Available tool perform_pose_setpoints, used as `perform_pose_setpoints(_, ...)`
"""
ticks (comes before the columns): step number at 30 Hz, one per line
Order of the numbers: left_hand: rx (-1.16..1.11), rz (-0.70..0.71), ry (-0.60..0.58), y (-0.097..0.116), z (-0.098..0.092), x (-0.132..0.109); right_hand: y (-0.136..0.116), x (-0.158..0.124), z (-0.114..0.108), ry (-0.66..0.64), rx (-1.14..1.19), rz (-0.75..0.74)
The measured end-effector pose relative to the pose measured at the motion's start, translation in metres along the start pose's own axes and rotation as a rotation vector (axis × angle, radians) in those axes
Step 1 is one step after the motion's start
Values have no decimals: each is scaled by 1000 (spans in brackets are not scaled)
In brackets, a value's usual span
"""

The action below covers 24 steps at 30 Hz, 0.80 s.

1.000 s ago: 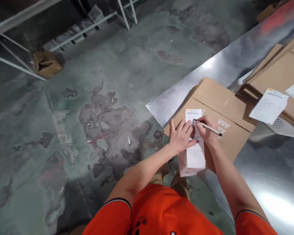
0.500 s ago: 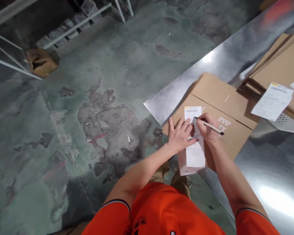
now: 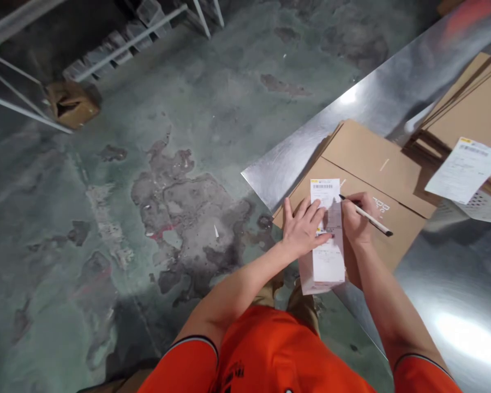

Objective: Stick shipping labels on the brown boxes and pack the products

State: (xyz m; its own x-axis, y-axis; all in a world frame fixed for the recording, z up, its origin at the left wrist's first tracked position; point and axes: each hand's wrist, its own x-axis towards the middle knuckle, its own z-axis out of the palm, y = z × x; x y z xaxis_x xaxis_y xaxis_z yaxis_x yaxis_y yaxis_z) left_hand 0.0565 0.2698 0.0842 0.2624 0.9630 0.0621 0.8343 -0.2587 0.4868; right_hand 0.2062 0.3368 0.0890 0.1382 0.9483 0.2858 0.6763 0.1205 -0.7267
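Steel table (image 3: 454,284), left hand (image 3: 305,226) flat on label (image 3: 329,262), right hand (image 3: 355,226) holding pen (image 3: 370,217)

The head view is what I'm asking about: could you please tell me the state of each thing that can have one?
barcode sheet: lying on the flat carton
left hand: open, fingers spread on the sheet
right hand: closed around a pen
flat carton: folded flat on the steel table
carton stack: piled flat, paper on top
cardboard box: dented, on the floor
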Motion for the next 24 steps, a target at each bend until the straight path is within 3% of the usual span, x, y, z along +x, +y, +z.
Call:
perform_pose_setpoints(6, 20, 10, 3, 0, 0, 0, -1, 0, -2, -130, -8, -37)
perform_pose_setpoints(24, 93, 32, 20, -1, 2, -1, -2, 2, 1, -67, -37, -36)
